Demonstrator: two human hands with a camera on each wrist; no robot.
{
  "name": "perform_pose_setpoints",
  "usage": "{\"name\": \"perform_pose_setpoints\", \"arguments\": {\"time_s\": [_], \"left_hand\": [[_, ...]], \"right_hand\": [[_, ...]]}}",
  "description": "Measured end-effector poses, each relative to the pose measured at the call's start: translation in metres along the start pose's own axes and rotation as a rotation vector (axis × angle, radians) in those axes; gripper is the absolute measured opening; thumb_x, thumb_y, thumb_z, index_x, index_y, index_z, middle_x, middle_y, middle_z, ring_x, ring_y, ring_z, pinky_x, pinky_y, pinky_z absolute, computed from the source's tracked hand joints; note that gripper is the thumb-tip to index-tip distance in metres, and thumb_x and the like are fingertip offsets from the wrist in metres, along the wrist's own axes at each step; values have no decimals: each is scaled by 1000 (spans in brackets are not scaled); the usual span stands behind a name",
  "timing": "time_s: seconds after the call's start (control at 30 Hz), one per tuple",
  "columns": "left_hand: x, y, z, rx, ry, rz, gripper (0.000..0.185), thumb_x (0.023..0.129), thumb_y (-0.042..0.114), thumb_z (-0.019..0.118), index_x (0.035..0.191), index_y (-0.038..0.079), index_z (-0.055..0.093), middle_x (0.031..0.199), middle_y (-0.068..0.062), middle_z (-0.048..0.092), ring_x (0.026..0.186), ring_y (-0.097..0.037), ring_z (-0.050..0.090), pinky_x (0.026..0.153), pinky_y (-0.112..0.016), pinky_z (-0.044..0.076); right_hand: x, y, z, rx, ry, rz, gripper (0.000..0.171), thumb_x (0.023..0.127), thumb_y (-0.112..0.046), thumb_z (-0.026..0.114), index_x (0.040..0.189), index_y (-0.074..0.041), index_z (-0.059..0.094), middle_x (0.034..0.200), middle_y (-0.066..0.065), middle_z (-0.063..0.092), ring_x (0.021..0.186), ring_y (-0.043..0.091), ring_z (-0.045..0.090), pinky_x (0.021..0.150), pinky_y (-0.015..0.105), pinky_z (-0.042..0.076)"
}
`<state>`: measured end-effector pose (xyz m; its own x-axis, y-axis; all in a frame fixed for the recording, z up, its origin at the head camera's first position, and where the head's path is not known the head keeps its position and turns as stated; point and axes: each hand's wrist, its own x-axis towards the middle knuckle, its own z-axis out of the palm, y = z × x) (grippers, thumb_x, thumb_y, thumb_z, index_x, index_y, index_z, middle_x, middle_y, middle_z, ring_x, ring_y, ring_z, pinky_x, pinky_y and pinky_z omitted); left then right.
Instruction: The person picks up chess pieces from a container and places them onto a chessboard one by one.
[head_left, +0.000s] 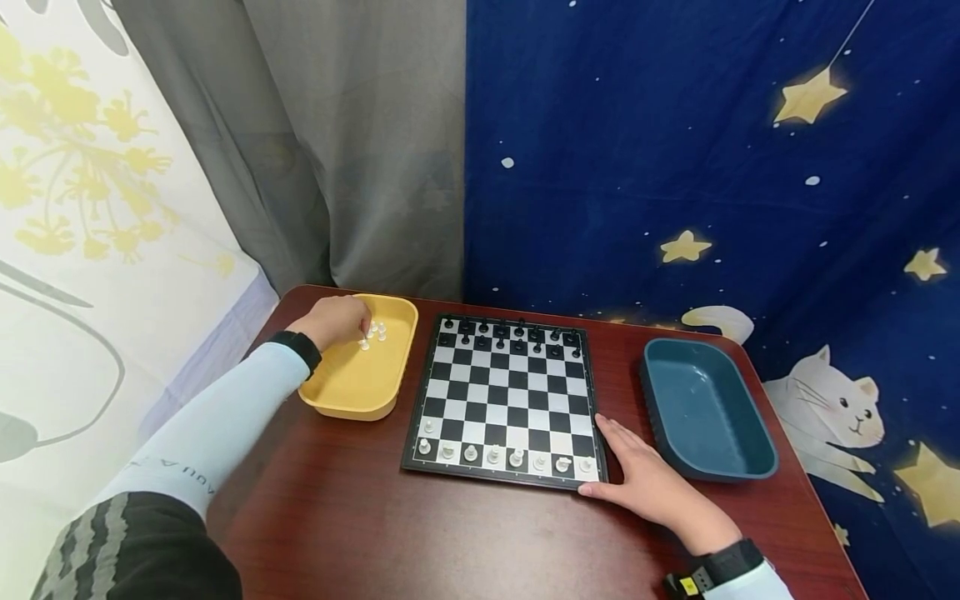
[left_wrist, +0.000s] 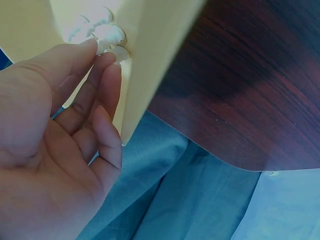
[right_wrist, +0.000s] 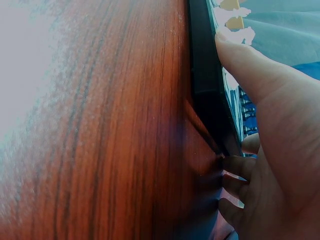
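Note:
Inside the yellow tray (head_left: 352, 382), my left hand (head_left: 339, 321) reaches down to a small group of white chess pieces (head_left: 382, 332). Its thumb and forefinger pinch a white pawn (left_wrist: 103, 46) in the left wrist view, other white pieces lying right beside the fingertips. My right hand (head_left: 643, 479) holds the near right corner of the chessboard (head_left: 498, 392), thumb at the front edge and fingers along the right side. White pieces (head_left: 493, 454) line the board's nearest row, and one white pawn (head_left: 428, 426) stands in front of them at the left. Black pieces (head_left: 500, 342) fill the two far rows.
A dark teal tray (head_left: 708, 408) stands to the right of the board on the brown table (head_left: 480, 533). Behind the table hang a grey curtain (head_left: 390, 150) and a blue star-patterned cloth (head_left: 637, 150).

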<state>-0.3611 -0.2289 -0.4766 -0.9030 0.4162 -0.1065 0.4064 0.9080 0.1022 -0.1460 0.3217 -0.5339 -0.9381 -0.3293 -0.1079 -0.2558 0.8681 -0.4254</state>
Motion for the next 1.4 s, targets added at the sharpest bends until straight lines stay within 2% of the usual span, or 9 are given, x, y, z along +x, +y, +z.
{"name": "perform_pose_setpoints", "arguments": {"time_s": [0.2, 0.4, 0.63, 0.83, 0.9, 1.0, 1.13, 1.27, 1.4], "left_hand": [[-2, 2, 1, -6, -2, 5, 27, 95, 3, 75, 74, 18, 68, 79, -2, 60, 77, -25, 54, 76, -43, 47], [-8, 2, -3, -39, 19, 9, 21, 96, 4, 77, 80, 16, 73, 80, -3, 61, 78, -26, 56, 77, -43, 48], [-15, 5, -13, -58, 92, 36, 9, 98, 8, 81, 91, 13, 78, 85, -5, 65, 83, -28, 60, 79, -43, 51], [-26, 16, -23, -85, 163, 76, 16, 99, 6, 78, 85, 14, 75, 79, -2, 61, 77, -24, 57, 72, -41, 47], [-30, 24, -27, -103, 185, 84, 13, 99, 7, 79, 87, 14, 78, 81, -1, 66, 79, -24, 59, 74, -43, 51], [-38, 37, -29, -121, 202, 98, 4, 97, 10, 85, 99, 14, 83, 95, 0, 75, 88, -24, 66, 85, -47, 58], [-46, 61, -29, -115, 206, 136, 8, 96, 13, 87, 104, 14, 84, 101, -1, 78, 95, -23, 69, 94, -48, 59], [-52, 87, -25, -89, 209, 216, 7, 96, 15, 88, 102, 16, 84, 99, 2, 76, 93, -20, 70, 93, -44, 58], [-58, 111, -20, -78, 175, 272, 5, 97, 18, 87, 101, 19, 83, 97, 6, 74, 90, -16, 69, 88, -41, 59]], "right_hand": [[0, 0, 1, 1, -13, 8, 128, 83, -81, 80, 172, -4, 32, 171, 28, 40, 157, 51, 37, 119, 72, 38], [0, 0, 1, 0, -14, 12, 128, 83, -82, 80, 173, -4, 32, 171, 28, 39, 158, 51, 37, 119, 72, 37], [1, 0, -1, 0, -10, 7, 128, 83, -81, 80, 172, -3, 32, 171, 28, 39, 157, 51, 37, 119, 72, 37], [0, -1, -2, -6, 0, -4, 126, 83, -78, 82, 171, -1, 33, 170, 29, 40, 157, 51, 38, 119, 72, 37], [0, -1, -2, -6, 1, -7, 126, 83, -77, 83, 171, -1, 33, 170, 29, 40, 156, 51, 38, 119, 72, 38], [0, -1, -2, -6, 2, -9, 126, 84, -76, 83, 171, -1, 33, 170, 29, 41, 156, 51, 38, 119, 71, 38], [0, -2, -1, -4, 2, -10, 126, 83, -77, 83, 171, -1, 33, 170, 29, 41, 156, 51, 38, 119, 71, 38], [0, -2, -1, -2, 0, -10, 126, 83, -77, 83, 171, -1, 33, 170, 29, 40, 157, 51, 38, 119, 71, 37], [0, -2, -2, -2, -5, -5, 126, 83, -77, 83, 171, -1, 33, 170, 29, 40, 157, 51, 38, 120, 71, 37]]}}
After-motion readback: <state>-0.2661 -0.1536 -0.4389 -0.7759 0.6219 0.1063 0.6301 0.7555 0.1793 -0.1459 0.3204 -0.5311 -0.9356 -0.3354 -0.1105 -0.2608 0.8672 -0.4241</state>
